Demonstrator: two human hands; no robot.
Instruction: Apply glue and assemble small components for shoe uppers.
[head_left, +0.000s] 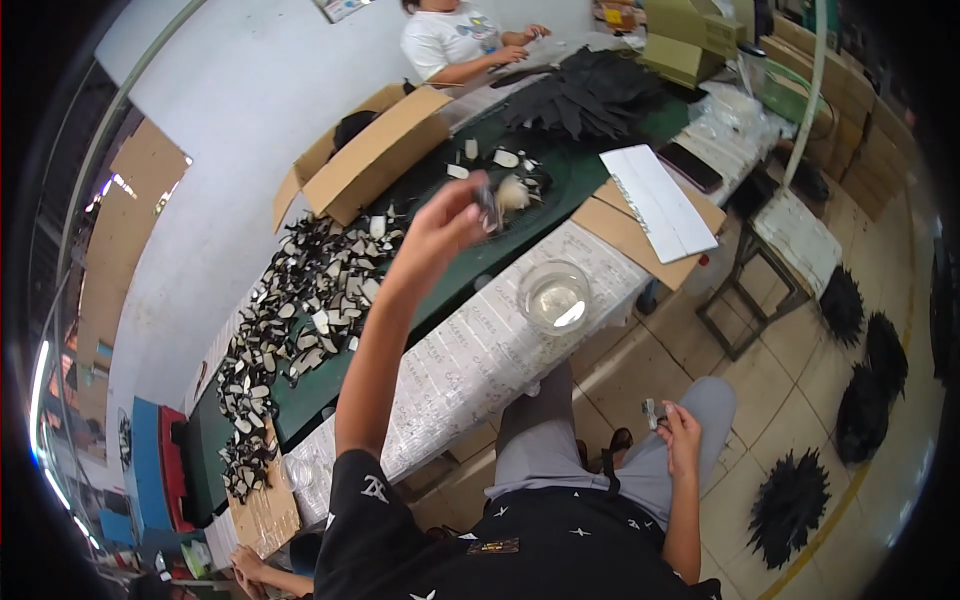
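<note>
My left hand (448,225) is raised over the green work table, its fingers closed around a small dark piece (488,207) that is slightly blurred. Just past its fingertips lies a small group of black pieces with pale, rounded pads (507,159), with a cream-coloured lump (513,193) beside it. Above my thigh, my right hand (681,440) pinches a small grey-and-black piece (652,414), too small to make out exactly. A clear round bowl (556,296), apparently holding liquid, stands between my hands on the wrapped table edge.
A large heap of black-and-white pieces (300,320) spreads along the table on the left, beside an open cardboard box (375,165). Flat black pieces (590,92) are piled farther back, near another person (450,45). A stool (795,240) and black bundles (790,508) stand at right.
</note>
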